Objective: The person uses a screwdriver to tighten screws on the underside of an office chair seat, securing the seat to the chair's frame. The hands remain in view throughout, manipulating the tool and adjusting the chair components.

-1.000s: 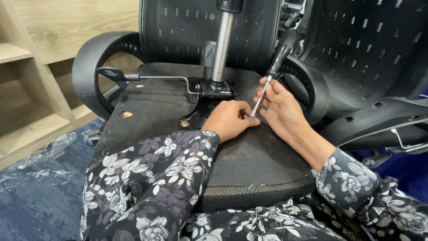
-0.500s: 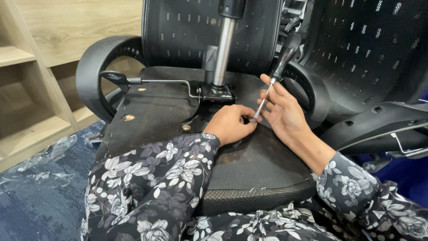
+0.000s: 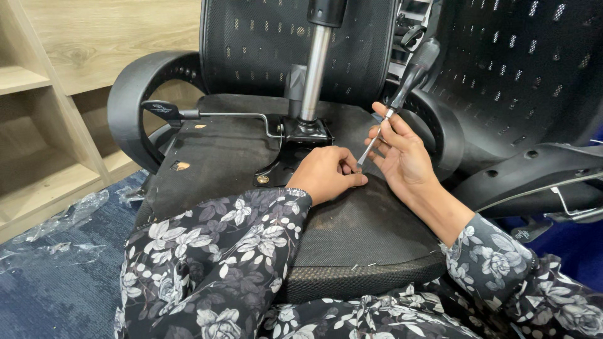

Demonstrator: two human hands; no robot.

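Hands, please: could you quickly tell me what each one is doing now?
Left hand: fingers curled at the screwdriver tip on the seat underside.
Right hand: closed on the screwdriver.

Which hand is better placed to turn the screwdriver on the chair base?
Right hand: its fingers already grip the screwdriver. The left hand rests at the tip, probably steadying it.

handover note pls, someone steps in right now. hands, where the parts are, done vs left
Left hand: resting on the upturned chair seat underside, fingers pinched at the screwdriver tip; what they pinch is hidden.
Right hand: holds the screwdriver by its shaft, black handle tilted up and away.
Mechanism plate with gas cylinder and lever sits on the seat.
Done: one brass-coloured screw shows at the plate's near left corner.
Left: the fastener under the tip; whether it is seated cannot be told.
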